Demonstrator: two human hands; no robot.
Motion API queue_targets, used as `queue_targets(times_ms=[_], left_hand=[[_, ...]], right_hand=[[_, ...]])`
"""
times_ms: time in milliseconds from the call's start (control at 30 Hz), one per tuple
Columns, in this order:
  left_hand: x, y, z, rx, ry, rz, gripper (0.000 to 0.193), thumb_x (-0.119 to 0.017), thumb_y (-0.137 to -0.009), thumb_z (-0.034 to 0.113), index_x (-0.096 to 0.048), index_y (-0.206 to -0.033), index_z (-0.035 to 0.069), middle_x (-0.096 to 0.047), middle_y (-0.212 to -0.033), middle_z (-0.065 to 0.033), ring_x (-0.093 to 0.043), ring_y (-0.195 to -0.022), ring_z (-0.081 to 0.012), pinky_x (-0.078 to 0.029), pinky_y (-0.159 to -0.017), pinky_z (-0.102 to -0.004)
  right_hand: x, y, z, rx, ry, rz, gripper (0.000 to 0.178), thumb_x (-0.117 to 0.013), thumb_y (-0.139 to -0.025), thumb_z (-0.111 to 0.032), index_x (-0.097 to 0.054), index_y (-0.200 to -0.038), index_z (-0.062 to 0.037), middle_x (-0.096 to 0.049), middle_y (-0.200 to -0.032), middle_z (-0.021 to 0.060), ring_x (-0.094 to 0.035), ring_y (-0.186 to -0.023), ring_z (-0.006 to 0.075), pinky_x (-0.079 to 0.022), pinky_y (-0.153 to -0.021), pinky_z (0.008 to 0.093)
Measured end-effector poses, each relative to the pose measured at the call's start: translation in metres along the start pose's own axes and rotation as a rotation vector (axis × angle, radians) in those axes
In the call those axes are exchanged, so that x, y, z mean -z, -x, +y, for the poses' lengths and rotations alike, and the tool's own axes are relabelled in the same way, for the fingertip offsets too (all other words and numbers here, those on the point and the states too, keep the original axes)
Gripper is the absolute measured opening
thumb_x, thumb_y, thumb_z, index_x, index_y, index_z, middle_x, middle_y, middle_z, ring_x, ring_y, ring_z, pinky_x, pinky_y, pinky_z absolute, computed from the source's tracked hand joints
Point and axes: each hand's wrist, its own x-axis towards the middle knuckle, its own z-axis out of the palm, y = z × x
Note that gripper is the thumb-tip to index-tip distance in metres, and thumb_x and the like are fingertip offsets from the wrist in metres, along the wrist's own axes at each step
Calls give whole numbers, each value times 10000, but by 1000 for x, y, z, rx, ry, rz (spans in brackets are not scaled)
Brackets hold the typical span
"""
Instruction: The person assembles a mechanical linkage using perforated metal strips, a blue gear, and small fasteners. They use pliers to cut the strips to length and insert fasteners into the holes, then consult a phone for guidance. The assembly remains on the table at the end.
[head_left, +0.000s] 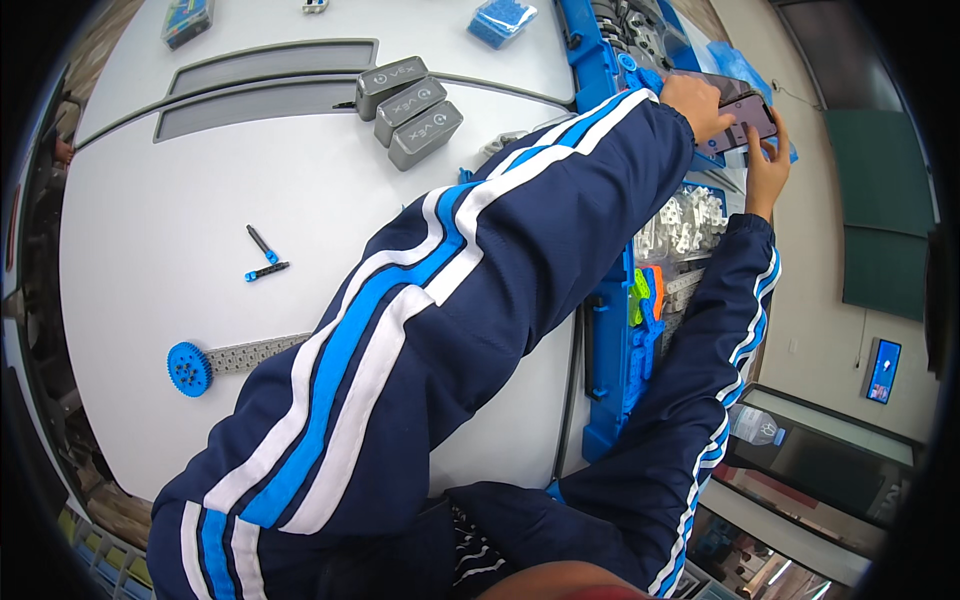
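At the upper right, a smartphone [750, 118] with a lit screen is tilted above the blue parts case [598, 400]. My left hand [697, 105] grips its left side, the thumb lying at the screen's edge; the other fingers are partly hidden. On the opposite edge, my right hand [767, 172] holds the phone between thumb and fingers. Beneath my arms, the case holds white plastic pieces [690, 222] in clear bags, with green, orange and blue parts [648, 300] nearer me. A dark flat thing behind the phone is too covered to make out.
Three grey boxes [424, 133] stand together on the white table [130, 230]. A grey beam [245, 355] with a blue gear [189, 369] lies partly under my left sleeve. Black shafts with blue connectors [266, 262] rest nearby. A clear box of blue pieces [502, 20] sits farther back.
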Motion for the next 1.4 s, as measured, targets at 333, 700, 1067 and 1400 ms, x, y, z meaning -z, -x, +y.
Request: queue_targets(times_ms=[333, 700, 1067, 1400], left_hand=[[-7, -3, -2, -13, -5, 23, 387, -573, -857, 472, -787, -924, 157, -731, -782, -112, -720, -752, -292, -555, -667, -424], [-9, -3, -2, 7, 16, 55, 380, -557, -845, 437, -785, -886, 136, -727, -777, -129, -718, -741, -305, -557, -665, -430], [-12, -5, -1, 18, 16, 80, 341, -556, -829, 378, -782, -828, 122, -718, -746, -144, -716, -710, -318, -561, -648, -428], [-10, -6, 1, 37, -17, 44, 346, -556, -823, 380, -781, -829, 117, -718, -742, -138, -717, -706, -307, -562, -651, -421]], right_hand=[[-1, 0, 0, -7, 74, 35, 479, -772, -857, -229, -644, -1317, -182, -699, -1197, 42, -677, -856, 149, -526, -795, 273], [-4, 0, -2, 9, 108, 67, 486, -794, -836, -263, -660, -1295, -177, -713, -1165, 48, -674, -813, 147, -523, -747, 276], [-10, -1, -4, 17, 203, 136, 530, -824, -792, -375, -681, -1255, -161, -715, -1156, 60, -689, -811, 198, -536, -731, 316], [-5, -2, -3, -15, 77, 80, 485, -810, -831, -309, -670, -1265, -147, -707, -1155, 51, -672, -820, 154, -520, -711, 278]])
